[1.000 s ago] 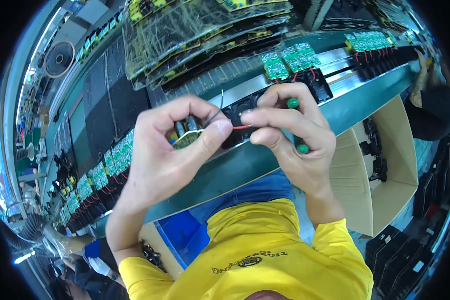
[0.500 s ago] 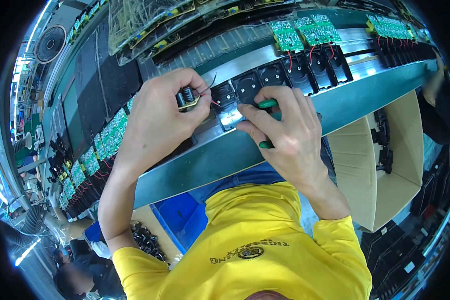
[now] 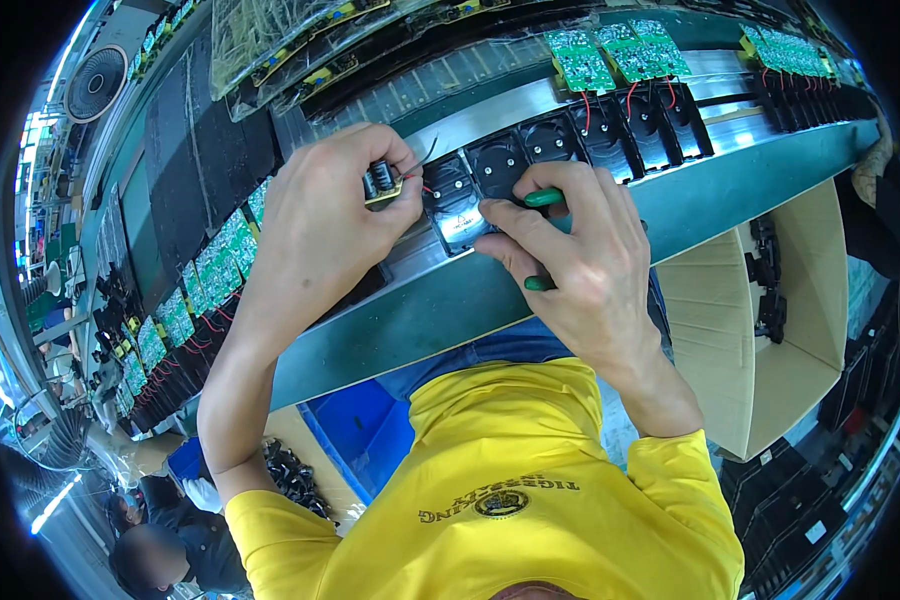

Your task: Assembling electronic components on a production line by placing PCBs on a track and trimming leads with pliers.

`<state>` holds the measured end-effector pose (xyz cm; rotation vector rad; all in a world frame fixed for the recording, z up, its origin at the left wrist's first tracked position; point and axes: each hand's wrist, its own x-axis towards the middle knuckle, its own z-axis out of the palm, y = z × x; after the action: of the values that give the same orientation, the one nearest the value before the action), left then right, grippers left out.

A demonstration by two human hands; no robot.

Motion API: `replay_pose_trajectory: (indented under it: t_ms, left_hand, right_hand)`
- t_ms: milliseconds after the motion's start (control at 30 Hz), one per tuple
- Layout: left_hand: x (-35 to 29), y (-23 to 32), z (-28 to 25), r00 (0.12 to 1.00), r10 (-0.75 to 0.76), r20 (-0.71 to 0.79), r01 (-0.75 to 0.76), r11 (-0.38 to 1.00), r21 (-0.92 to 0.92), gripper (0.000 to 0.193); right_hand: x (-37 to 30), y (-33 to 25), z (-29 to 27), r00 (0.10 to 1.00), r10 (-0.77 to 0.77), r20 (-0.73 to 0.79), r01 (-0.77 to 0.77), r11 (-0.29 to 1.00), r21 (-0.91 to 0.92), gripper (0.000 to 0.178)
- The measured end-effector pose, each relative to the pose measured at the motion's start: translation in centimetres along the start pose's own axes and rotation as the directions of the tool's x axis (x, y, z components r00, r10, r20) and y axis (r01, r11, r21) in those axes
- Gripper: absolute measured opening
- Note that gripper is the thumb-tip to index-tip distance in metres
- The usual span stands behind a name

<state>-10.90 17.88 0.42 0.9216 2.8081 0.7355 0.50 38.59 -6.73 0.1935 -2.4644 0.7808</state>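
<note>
My left hand (image 3: 320, 205) pinches a small circuit board (image 3: 382, 184) with black cylindrical capacitors between thumb and fingers. A black wire and a red wire come off the board toward the black plastic housing (image 3: 460, 222) just right of it. In my right hand (image 3: 595, 240) is a hand tool with green handles (image 3: 543, 197), probably pliers or cutters; its jaws are hidden. The right thumb and index fingertip are by the right edge of that housing. More black housings (image 3: 497, 165) continue the row to the right.
Green circuit boards (image 3: 644, 52) on red wires stand against housings at the far right; others (image 3: 220, 265) line the left. Stacked trays (image 3: 290, 50) stand at the back. A cardboard box (image 3: 705, 330) and a blue bin (image 3: 355, 435) sit below the bench (image 3: 400, 340). Other people are at both sides.
The housings and hanging green boards appear slightly farther right and up. Both hands keep their grips, with only small shifts; the small board is a little farther right.
</note>
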Motion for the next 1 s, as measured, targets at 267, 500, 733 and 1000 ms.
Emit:
replay_pose_trajectory:
  t_ms: [267,500,733,1000]
  left_hand:
    - [0.1,-0.1,0.0,1.0,0.004,0.019,-0.005,1.0,0.016,0.012]
    - [0.1,0.4,0.4,1.0,0.0,0.019,0.0,1.0,0.0,0.01]
    - [-0.1,0.2,0.7,0.999,0.032,0.043,-0.031,0.999,-0.024,0.011]
    - [-0.5,-1.8,-0.2,0.987,0.14,0.084,-0.134,0.988,-0.078,0.008]
  right_hand:
    - [0.1,0.0,-0.1,1.0,0.004,0.018,-0.004,1.0,-0.007,0.026]
    - [0.1,0.0,-0.2,1.0,0.008,0.025,-0.008,1.0,0.005,0.029]
    - [0.9,-0.3,-0.8,0.998,-0.052,0.03,0.052,0.999,0.007,0.045]
    - [5.1,-1.8,-2.3,0.936,0.342,0.089,-0.269,0.526,0.807,0.037]
